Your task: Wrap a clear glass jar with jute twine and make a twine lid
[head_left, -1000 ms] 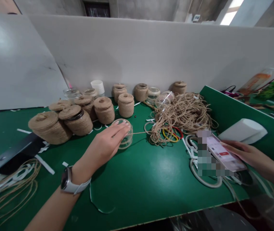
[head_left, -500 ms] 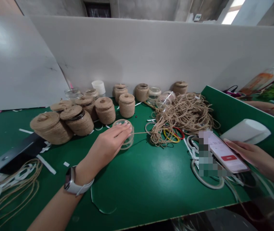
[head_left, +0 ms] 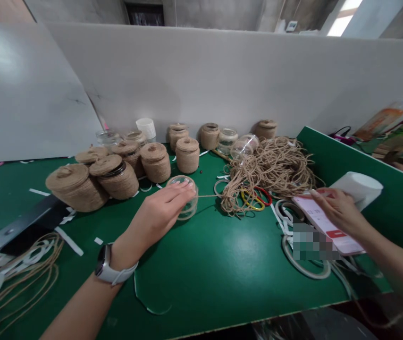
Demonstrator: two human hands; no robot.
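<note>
My left hand (head_left: 164, 205), with a watch on its wrist, lies over a small clear round jar (head_left: 189, 208), fingers closed together on its top. A strand of twine runs from the jar to a big tangled pile of jute twine (head_left: 279, 165). At the right, my right hand (head_left: 339, 208) is at the upper part of a phone (head_left: 345, 239) with a lit screen and a red button. Its fingertips touch the phone's upper edge, and part of the screen is behind the hand.
Several twine-wrapped jars (head_left: 155, 163) stand at the back left. Yellow and red rings (head_left: 253, 200) and pale tape rolls (head_left: 306, 269) lie right of centre. A white roll (head_left: 360, 186) rests by the green divider (head_left: 396, 203). Loose twine strands (head_left: 42, 278) are at the left.
My right hand has moved left and up, from the phone's right side to over its upper part. The white roll has shifted left. My left hand has stayed on the clear jar.
</note>
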